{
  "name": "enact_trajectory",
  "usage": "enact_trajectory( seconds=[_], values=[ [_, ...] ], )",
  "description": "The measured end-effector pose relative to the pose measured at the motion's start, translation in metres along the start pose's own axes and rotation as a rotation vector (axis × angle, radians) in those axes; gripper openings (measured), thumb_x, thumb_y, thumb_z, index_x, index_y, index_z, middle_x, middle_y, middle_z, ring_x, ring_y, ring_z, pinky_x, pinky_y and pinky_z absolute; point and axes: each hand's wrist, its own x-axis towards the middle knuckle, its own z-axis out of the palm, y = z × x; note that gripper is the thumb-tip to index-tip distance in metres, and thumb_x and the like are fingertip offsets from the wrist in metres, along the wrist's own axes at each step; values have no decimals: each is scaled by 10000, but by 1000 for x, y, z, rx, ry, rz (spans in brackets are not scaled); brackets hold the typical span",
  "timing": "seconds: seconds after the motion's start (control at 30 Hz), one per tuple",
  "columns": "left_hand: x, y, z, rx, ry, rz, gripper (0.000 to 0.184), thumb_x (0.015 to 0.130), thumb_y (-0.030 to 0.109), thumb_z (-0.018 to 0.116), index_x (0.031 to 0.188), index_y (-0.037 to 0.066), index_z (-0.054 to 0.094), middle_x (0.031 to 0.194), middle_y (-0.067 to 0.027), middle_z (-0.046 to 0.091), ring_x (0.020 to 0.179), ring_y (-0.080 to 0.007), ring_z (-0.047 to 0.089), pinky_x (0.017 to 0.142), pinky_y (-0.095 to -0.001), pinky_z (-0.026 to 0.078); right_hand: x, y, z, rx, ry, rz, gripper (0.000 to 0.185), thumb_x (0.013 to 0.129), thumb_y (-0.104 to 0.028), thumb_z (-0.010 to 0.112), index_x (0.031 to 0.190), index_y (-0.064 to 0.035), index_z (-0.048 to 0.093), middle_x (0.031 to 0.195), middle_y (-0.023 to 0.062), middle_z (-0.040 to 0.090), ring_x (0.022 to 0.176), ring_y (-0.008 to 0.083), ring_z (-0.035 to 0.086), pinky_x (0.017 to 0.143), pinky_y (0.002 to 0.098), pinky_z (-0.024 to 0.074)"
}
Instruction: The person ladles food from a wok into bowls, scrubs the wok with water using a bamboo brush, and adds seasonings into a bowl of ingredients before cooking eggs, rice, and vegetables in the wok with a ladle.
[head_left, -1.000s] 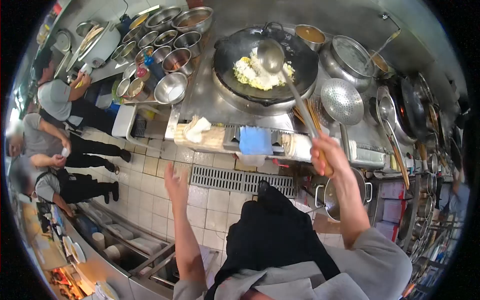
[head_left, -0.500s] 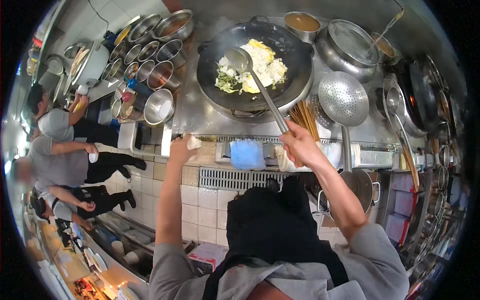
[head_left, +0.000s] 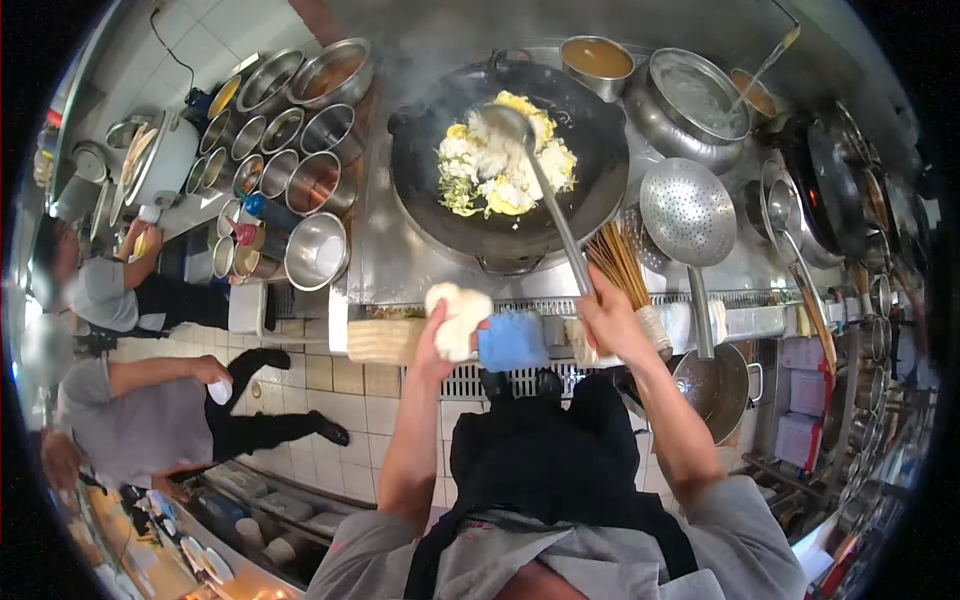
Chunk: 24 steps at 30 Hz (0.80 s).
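Note:
My right hand [head_left: 612, 322] is wrapped round the handle of a long ladle [head_left: 560, 215]. The ladle's bowl rests among rice, egg and shredded greens [head_left: 500, 175] in a large black wok [head_left: 420, 205]. My left hand [head_left: 430, 348] grips a bunched white cloth [head_left: 460, 318] over the stove's front edge. Just right of that cloth lies a blue cloth [head_left: 511, 341]. A folded beige cloth [head_left: 384, 341] is to its left. A bamboo brush [head_left: 622, 265] lies close beyond my right hand.
Metal bowls [head_left: 318, 250] and sauce containers stand at the left. A perforated skimmer [head_left: 688, 212], a steel pot [head_left: 690, 100] and a broth pot [head_left: 597, 62] are at the right. Co-workers [head_left: 150, 410] stand along the left side.
My left hand has lifted the white cloth off the stove's edge and moved right with it. The ladle's bowl has shifted right within the food. A co-worker at the left has moved nearer.

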Motion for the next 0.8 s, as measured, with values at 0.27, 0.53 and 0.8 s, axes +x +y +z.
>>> enact_trajectory(
  seconds=[0.27,0.53,0.8],
  values=[
    [78,6,81,-9,312,13,525,962,548,356,1161,81,487,902,-108,629,742,-251,658,593,-395,555,-130,-42,-32,-443,34,-35,579,843,-82,633,1374,-11,412,574,57,457,500,93,414,484,263,391],
    [-7,-14,124,-65,379,50,134,936,117,417,1044,84,489,838,-100,625,679,-223,641,566,-370,569,-191,-121,-49,-473,-118,292,594,838,-79,639,1380,-14,408,578,55,457,509,110,433,521,272,411],
    [37,-65,25,-66,274,20,190,874,97,528,1049,26,540,850,-106,633,785,-217,656,637,-343,562,-103,-47,-16,-886,109,-162,552,823,-101,601,1341,-11,432,779,278,604,729,435,615,674,457,490]
  ],
)
